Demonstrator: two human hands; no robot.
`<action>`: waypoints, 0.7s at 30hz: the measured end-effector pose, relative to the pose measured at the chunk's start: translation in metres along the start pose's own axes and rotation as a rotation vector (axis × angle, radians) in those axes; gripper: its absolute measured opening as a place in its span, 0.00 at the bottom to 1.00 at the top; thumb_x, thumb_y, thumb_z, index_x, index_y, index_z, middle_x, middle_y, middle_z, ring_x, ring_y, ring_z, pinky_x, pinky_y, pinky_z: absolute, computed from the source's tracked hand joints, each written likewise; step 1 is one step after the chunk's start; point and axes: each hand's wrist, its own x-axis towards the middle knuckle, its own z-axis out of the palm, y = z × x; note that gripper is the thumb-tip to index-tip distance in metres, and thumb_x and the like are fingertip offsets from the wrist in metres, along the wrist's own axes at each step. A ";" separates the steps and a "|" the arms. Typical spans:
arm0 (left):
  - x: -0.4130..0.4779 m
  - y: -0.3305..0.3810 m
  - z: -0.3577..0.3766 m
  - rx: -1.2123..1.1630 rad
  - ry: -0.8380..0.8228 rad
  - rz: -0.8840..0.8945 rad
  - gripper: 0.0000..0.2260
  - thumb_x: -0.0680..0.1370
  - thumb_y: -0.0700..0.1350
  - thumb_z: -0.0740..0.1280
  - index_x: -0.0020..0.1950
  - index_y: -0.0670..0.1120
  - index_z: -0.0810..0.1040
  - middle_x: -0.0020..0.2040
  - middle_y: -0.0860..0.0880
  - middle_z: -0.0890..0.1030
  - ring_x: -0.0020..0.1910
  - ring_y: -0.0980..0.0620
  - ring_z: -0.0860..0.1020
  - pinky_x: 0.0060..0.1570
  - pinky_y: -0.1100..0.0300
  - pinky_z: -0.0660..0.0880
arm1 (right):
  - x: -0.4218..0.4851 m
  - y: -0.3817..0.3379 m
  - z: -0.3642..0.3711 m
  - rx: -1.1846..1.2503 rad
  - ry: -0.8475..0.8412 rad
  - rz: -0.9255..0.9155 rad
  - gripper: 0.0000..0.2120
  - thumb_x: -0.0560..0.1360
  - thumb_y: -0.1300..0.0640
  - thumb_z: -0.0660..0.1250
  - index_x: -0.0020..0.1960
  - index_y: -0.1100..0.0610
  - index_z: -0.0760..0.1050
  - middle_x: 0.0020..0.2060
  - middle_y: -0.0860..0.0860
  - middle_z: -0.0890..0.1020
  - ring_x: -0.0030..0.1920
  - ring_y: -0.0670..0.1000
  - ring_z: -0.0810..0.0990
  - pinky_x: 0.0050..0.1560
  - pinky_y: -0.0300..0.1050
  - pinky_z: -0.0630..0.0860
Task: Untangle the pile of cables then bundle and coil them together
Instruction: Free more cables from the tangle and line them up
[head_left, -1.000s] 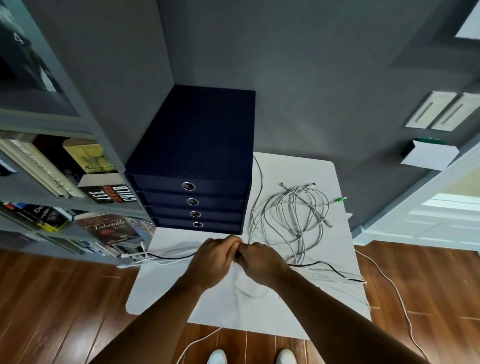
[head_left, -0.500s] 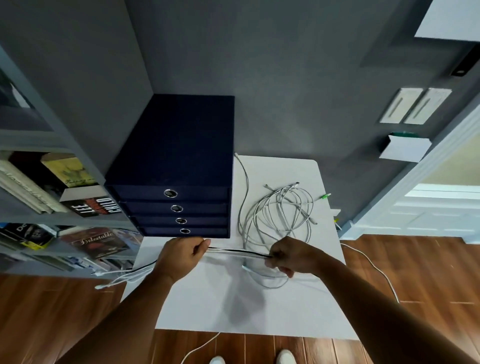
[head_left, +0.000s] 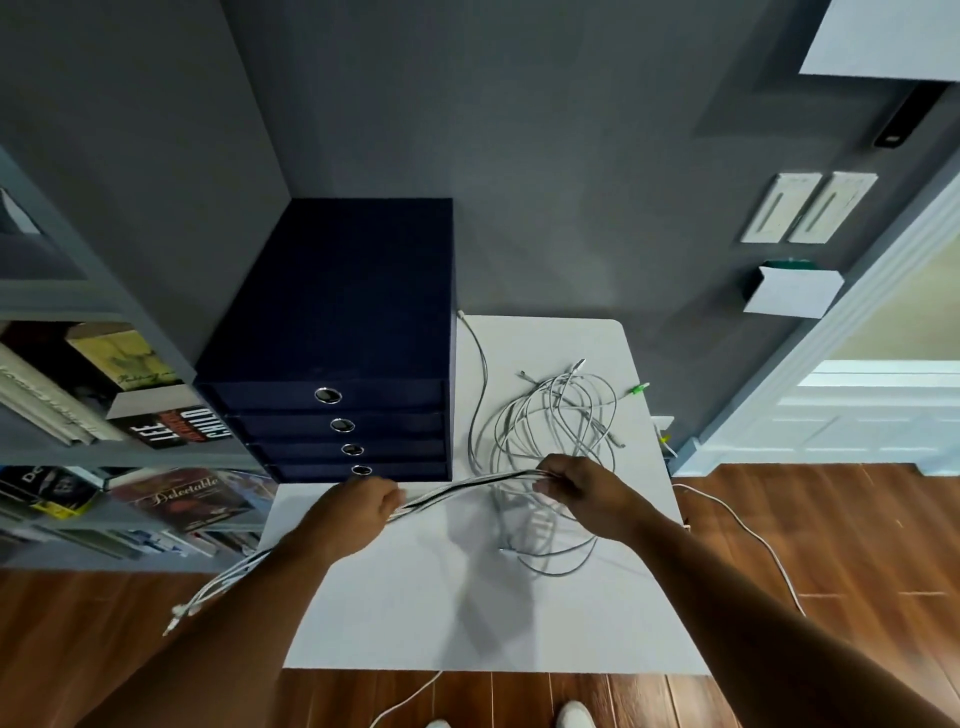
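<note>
My left hand (head_left: 358, 512) is closed around the bundle of cables (head_left: 462, 491), with its fingers (head_left: 392, 499) curled over the strands near the table's left edge, just in front of the drawer box (head_left: 337, 322). My right hand (head_left: 582, 488) grips the same bundle further along. Its fingers (head_left: 548, 480) are folded round the strands, and the thumb is tucked out of sight, so I cannot tell how it lies.

Between my two hands the bundle runs as one tight line of several white strands and a black one. It is lifted off the table (head_left: 415, 613) and rises slightly toward my right hand. Behind my left hand the strands pass under my forearm and spill over the table's left edge. There the cable ends (head_left: 208, 592) hang free above the wooden floor with their small plugs at the tips.

The loose tangle (head_left: 556, 415) lies on the right half of the table toward the far right corner. Its grey-white loops reach from beyond my right hand to under it, and a few curve out on my near side. One strand (head_left: 480, 374) wanders up beside the drawer box to the far edge. A green plug (head_left: 640, 388) sits at the right edge. A white floor cable (head_left: 748, 535) trails across the boards beyond that edge.
</note>
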 end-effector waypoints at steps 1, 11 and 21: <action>0.001 0.011 -0.005 -0.047 0.006 0.029 0.15 0.84 0.56 0.56 0.47 0.50 0.77 0.43 0.52 0.82 0.44 0.47 0.79 0.45 0.53 0.75 | 0.000 -0.001 0.000 0.005 -0.005 -0.005 0.10 0.80 0.55 0.66 0.43 0.58 0.72 0.30 0.47 0.71 0.32 0.44 0.69 0.35 0.37 0.66; 0.015 0.149 -0.009 -0.030 -0.118 0.323 0.15 0.84 0.55 0.56 0.46 0.48 0.74 0.44 0.49 0.79 0.43 0.47 0.77 0.39 0.53 0.72 | -0.004 -0.015 0.003 0.050 -0.030 0.026 0.12 0.78 0.57 0.67 0.38 0.47 0.72 0.29 0.44 0.74 0.31 0.41 0.71 0.36 0.36 0.66; 0.008 0.145 -0.007 -0.046 -0.045 0.349 0.15 0.83 0.54 0.61 0.44 0.46 0.78 0.37 0.52 0.76 0.37 0.52 0.73 0.33 0.59 0.63 | -0.011 0.006 -0.002 0.131 0.315 0.133 0.08 0.78 0.60 0.66 0.41 0.54 0.82 0.38 0.47 0.84 0.40 0.42 0.79 0.47 0.44 0.74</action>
